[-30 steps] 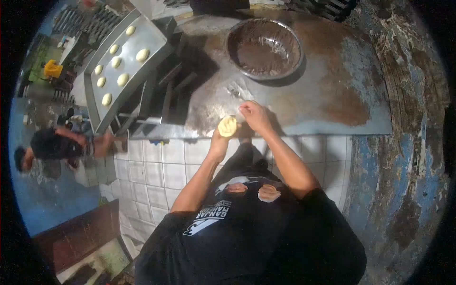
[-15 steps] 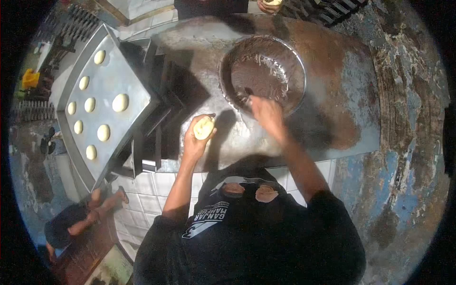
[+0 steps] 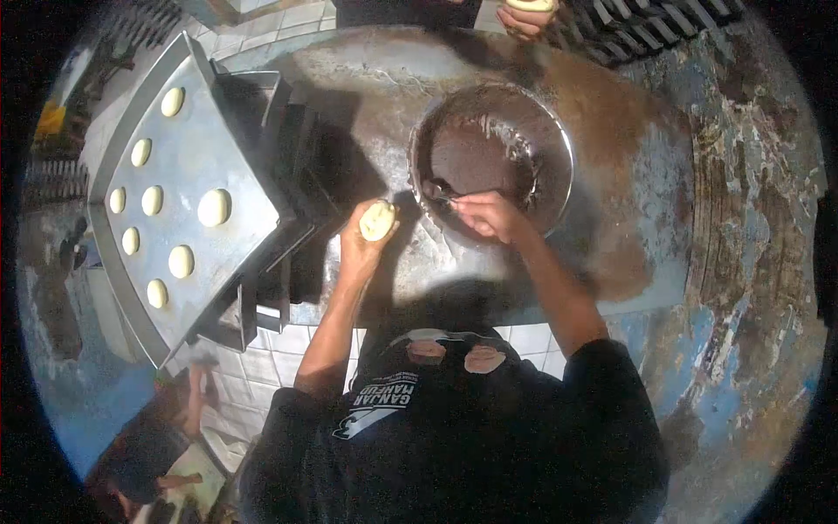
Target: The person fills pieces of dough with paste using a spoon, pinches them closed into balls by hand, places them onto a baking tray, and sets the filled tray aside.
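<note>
My left hand grips one dough piece as my right hand pinches one spoon inside one bowl of brown paste. Eight dough balls line one metal tray left of my left hand; beyond both hands, across the table, another person's hand holds one more.

The left hand holds a piece of pale dough; the right hand grips a spoon in the bowl of brown filling. Eight dough balls rest on the tray.
</note>
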Tool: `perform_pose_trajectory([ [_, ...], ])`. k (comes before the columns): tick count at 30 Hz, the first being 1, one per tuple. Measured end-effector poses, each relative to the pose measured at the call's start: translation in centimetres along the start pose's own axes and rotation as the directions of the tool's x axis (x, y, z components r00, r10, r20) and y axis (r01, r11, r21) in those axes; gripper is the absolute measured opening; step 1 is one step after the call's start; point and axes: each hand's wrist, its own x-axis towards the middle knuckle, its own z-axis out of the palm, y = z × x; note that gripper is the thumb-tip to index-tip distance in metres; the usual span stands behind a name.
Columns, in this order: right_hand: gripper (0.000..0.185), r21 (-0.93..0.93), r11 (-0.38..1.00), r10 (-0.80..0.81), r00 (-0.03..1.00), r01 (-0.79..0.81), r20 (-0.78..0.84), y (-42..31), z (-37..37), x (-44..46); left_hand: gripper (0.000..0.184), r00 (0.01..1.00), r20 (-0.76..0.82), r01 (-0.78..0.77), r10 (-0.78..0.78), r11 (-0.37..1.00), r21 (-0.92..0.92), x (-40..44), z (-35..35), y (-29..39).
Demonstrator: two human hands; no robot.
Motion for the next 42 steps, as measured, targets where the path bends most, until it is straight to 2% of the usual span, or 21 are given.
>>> perform_pose_trajectory([
  [1,0.028,0.199,0.978,0.044,0.993,-0.065,0.110,-1.0,0.4,-1.1,0.048,0.999,-0.027,-0.037,0.038,0.998,0.041,-0.3,0.5,0.8],
  [2,0.028,0.184,0.981,0.034,0.992,-0.055,0.120,-1.8,1.2,-2.0,0.046,0.995,-0.056,-0.073,0.078,0.994,0.084,-0.7,0.9,1.4],
  [6,0.031,-0.135,0.976,-0.171,0.985,0.172,0.019,-1.3,5.0,-3.6,0.051,0.964,-0.140,-0.194,0.224,0.961,0.196,-0.5,3.3,-0.3],
  [8,0.032,-0.744,0.495,-0.759,0.640,0.449,-0.119,-0.8,9.4,-5.7,0.052,0.945,-0.160,-0.253,0.285,0.948,0.193,-0.4,5.0,-0.9],
  [12,0.034,-0.957,0.146,-0.807,0.589,0.250,0.031,2.1,13.2,-9.5,0.046,0.946,-0.198,-0.163,0.258,0.902,0.399,-2.9,6.6,1.2],
  [14,0.037,-0.960,0.133,-0.739,0.670,0.246,0.069,3.5,12.8,-12.0,0.042,0.925,-0.018,-0.250,0.379,0.643,0.724,-4.7,5.9,-0.4],
  [16,0.038,-0.954,0.073,-0.654,0.736,0.292,0.175,5.1,11.9,-13.9,0.034,0.939,-0.040,-0.206,0.341,0.654,0.728,-6.0,5.2,-3.1],
  [19,0.033,-0.963,0.150,-0.544,0.832,0.224,0.109,8.0,10.4,-14.9,0.023,0.909,-0.403,0.048,0.112,0.929,0.366,-6.6,4.9,-7.2],
  [20,0.032,-0.961,0.208,-0.516,0.855,0.183,0.051,9.6,9.8,-14.7,0.023,0.907,-0.406,0.050,0.112,0.928,0.368,-7.5,5.3,-7.9],
  [22,0.032,-0.957,0.219,-0.566,0.824,0.191,0.035,10.6,9.1,-13.9,0.034,0.988,-0.139,-0.068,0.065,0.998,-0.013,-9.8,6.2,-7.3],
  [24,0.043,-0.779,0.496,-0.726,0.676,0.383,-0.131,8.9,9.7,-13.7,0.061,1.000,-0.005,-0.028,0.028,0.987,-0.160,-12.4,7.9,-6.7],
  [26,0.053,-0.187,0.912,-0.407,0.867,0.367,-0.288,5.9,10.7,-14.5,0.064,0.993,0.043,-0.106,0.113,0.982,-0.155,-15.5,10.1,-4.5],
  [28,0.056,-0.208,0.879,-0.471,0.850,0.429,-0.237,4.8,11.6,-16.6,0.063,0.980,0.030,-0.199,0.199,0.980,-0.005,-17.9,11.6,-2.2],
  [30,0.055,-0.660,0.594,-0.520,0.846,0.460,0.122,3.6,13.1,-21.0,0.060,0.993,-0.030,-0.109,0.110,0.992,0.059,-19.4,12.5,-1.0],
  [32,0.055,-0.674,0.439,-0.669,0.717,0.594,0.197,6.5,12.0,-20.5,0.059,0.991,-0.051,-0.127,0.126,0.992,-0.024,-20.4,12.9,-1.4],
  [34,0.057,-0.415,0.594,-0.804,0.533,0.690,-0.264,6.8,11.3,-19.8,0.058,0.986,-0.085,-0.160,0.146,0.968,-0.192,-21.1,13.3,-1.2],
  [35,0.059,-0.263,0.716,-0.697,0.641,0.647,-0.321,7.3,10.6,-20.0,0.057,0.980,-0.078,-0.198,0.185,0.956,-0.216,-21.7,13.4,-1.3],
  [36,0.059,-0.258,0.719,-0.694,0.646,0.645,-0.319,7.3,10.5,-20.6,0.057,0.980,-0.082,-0.194,0.180,0.958,-0.214,-22.4,13.7,-1.6],
  [38,0.062,-0.065,0.894,-0.448,0.888,0.443,-0.108,6.4,10.5,-21.4,0.056,0.962,-0.045,-0.271,0.271,0.963,-0.004,-22.9,14.0,-1.6],
  [40,0.054,-0.112,0.872,-0.488,0.866,0.477,-0.114,5.6,11.8,-23.8,0.055,0.958,-0.045,-0.284,0.283,0.958,-0.037,-23.7,14.4,-0.8],
  [42,0.041,-0.730,0.248,-0.795,0.565,0.637,0.223,6.0,12.3,-25.5,0.052,0.955,-0.148,-0.234,0.259,0.958,0.164,-24.3,14.7,-0.7],
])
